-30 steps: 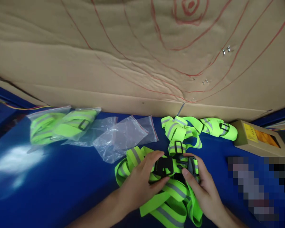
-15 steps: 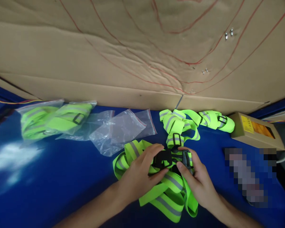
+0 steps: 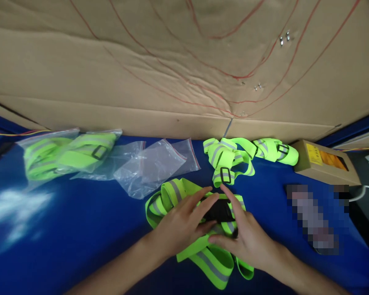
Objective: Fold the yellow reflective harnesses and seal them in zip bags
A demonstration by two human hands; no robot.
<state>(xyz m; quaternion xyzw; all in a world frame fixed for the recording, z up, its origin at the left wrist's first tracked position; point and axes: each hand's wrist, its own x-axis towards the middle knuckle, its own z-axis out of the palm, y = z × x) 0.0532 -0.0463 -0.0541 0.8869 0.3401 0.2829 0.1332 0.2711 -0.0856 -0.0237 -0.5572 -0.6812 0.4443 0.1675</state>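
Left hand (image 3: pixel 182 223) pinching the black buckle (image 3: pixel 220 211) on the near green strap (image 3: pixel 209 263), right hand (image 3: pixel 251 234) spread open at its right end, so imo tug both sides lightly to check it's seated.

On the tabletop (image 3: pixel 89 217), behind the foreground webbing strap (image 3: pixel 209 266), bagged straps (image 3: pixel 83 155), zip-lock bags (image 3: pixel 153 166), strap bundles (image 3: pixel 224 156) and a carton (image 3: pixel 329 173) run left to right.
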